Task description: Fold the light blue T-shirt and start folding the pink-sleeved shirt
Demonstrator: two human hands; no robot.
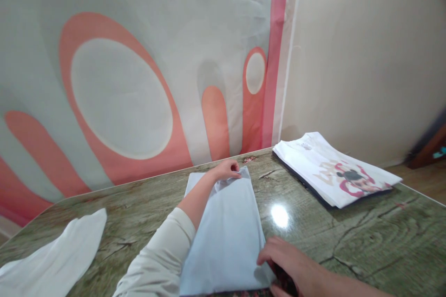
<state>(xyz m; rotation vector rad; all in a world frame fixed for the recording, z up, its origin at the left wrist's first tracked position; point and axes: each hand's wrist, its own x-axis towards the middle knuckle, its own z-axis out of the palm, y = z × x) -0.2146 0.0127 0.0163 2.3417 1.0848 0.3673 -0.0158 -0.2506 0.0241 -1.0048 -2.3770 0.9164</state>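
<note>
A pale blue garment [226, 236], folded into a long strip, lies on the glossy green-brown table [365, 236] in front of me. My left hand [227, 170] reaches to its far end and pinches the cloth there, fingers closed on the edge. My right hand [284, 257] rests on the near right edge of the strip, fingers curled against the cloth; a dark patterned thing shows under that hand, too little to name.
A stack of folded white shirts [334, 169], the top one with a red and black print, lies at the far right of the table. A loose white cloth [55, 255] lies at the near left. A grey and pink patterned wall [139, 65] stands behind the table.
</note>
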